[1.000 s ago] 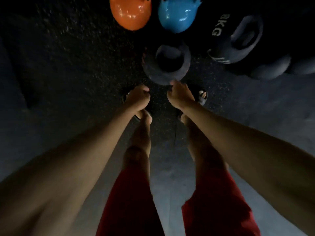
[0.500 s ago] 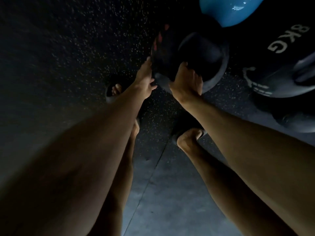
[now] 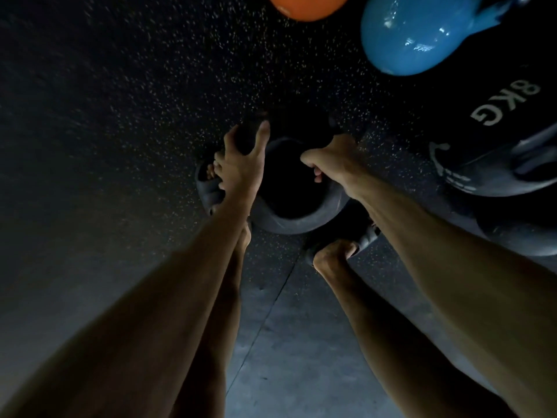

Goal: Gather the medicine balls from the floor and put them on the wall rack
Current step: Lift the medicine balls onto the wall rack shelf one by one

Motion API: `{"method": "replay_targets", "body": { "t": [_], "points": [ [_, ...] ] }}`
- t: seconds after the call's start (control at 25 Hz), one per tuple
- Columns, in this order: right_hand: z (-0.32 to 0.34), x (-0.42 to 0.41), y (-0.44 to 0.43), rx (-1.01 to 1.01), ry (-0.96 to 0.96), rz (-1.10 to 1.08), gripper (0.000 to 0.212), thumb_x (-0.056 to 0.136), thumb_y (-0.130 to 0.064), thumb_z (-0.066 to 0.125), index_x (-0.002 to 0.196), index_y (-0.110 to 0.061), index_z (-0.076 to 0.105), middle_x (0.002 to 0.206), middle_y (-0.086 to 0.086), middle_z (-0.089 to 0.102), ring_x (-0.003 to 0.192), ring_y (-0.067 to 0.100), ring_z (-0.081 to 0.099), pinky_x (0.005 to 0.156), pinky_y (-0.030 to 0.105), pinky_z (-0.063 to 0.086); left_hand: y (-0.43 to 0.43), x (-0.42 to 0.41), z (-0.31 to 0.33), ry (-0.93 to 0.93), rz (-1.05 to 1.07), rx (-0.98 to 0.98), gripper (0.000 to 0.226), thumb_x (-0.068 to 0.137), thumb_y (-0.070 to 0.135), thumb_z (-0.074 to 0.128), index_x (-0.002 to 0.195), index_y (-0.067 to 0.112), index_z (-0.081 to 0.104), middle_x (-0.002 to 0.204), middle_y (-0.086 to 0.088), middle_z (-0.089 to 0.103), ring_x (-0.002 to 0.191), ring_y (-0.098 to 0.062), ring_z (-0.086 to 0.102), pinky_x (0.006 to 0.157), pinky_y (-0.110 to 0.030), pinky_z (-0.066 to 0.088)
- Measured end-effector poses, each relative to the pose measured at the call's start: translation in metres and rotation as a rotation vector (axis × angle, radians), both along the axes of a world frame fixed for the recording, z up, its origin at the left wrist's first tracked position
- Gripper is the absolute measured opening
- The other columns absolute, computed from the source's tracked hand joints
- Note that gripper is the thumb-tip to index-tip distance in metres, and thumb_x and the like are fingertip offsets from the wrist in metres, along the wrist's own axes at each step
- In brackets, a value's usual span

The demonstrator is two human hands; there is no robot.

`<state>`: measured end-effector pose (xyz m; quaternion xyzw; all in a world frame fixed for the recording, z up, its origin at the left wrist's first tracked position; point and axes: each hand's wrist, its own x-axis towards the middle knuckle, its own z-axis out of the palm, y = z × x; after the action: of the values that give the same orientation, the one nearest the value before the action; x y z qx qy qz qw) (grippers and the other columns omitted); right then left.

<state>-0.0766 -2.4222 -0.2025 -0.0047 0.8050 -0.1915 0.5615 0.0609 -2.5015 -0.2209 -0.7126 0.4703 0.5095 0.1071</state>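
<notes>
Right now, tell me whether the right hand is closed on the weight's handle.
Closed. The right hand curls its fingers around the handle; they show inside its loop.

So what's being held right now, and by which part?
The black kettlebell: the right hand curls round the right side of its handle loop, fingers inside. The left hand lies spread against its left side, not clearly gripping.
</notes>
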Motion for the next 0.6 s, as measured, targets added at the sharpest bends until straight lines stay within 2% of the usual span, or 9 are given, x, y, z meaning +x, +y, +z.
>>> {"method": "replay_targets", "body": {
  "t": [0.16,0.32,0.44,0.56,0.6],
  "points": [
    [-0.018,0.012,0.034,-0.026,-0.164,-0.192,0.016,0.074,-0.001,0.064,0.062,-0.011,0.057,0.058,0.004,0.052,0.047,0.011,0.048,0.043,0.024,0.045,0.011,-0.008,-0.001,-0.188,-0.224,-0.074,0.082,0.079,0.081,0.047,0.147,0.037,0.035,0.149,-0.017,0.035,0.139,-0.039,0.030,0.110,-0.061,0.024],
    [-0.034,0.010,0.063,-0.044,-0.178,-0.253,0.020,0.073,-0.004,0.064,0.058,-0.011,0.053,0.057,0.003,0.050,0.046,0.009,0.046,0.044,0.024,0.044,0.026,-0.021,-0.011,-0.207,-0.313,0.001,0.082,0.081,0.080,0.047,0.150,0.039,0.031,0.153,-0.015,0.030,0.143,-0.038,0.022,0.112,-0.060,0.023],
    [-0.041,-0.002,0.080,-0.059,-0.198,-0.214,0.022,0.078,-0.006,0.062,0.058,-0.011,0.053,0.057,0.001,0.049,0.047,0.007,0.046,0.046,0.020,0.044,0.046,-0.034,-0.010,-0.232,-0.349,-0.038,0.083,0.081,0.081,0.045,0.151,0.039,0.029,0.154,-0.015,0.028,0.144,-0.037,0.018,0.112,-0.059,0.021],
    [-0.048,0.003,0.093,-0.053,-0.144,-0.249,0.006,0.082,-0.011,0.065,0.077,-0.010,0.063,0.067,0.001,0.057,0.052,0.005,0.052,0.051,0.023,0.047,0.055,-0.035,-0.009,-0.228,-0.353,-0.079,0.078,0.084,0.078,0.043,0.151,0.040,0.030,0.155,-0.013,0.027,0.145,-0.036,0.017,0.112,-0.059,0.019],
    [-0.049,0.008,0.098,-0.035,-0.086,-0.235,0.009,0.082,-0.017,0.068,0.087,-0.010,0.067,0.074,0.000,0.063,0.058,0.006,0.057,0.055,0.024,0.050,0.056,-0.030,-0.009,-0.205,-0.358,-0.081,0.072,0.088,0.074,0.043,0.150,0.040,0.031,0.155,-0.012,0.028,0.146,-0.035,0.017,0.113,-0.059,0.018]
  ]
}}
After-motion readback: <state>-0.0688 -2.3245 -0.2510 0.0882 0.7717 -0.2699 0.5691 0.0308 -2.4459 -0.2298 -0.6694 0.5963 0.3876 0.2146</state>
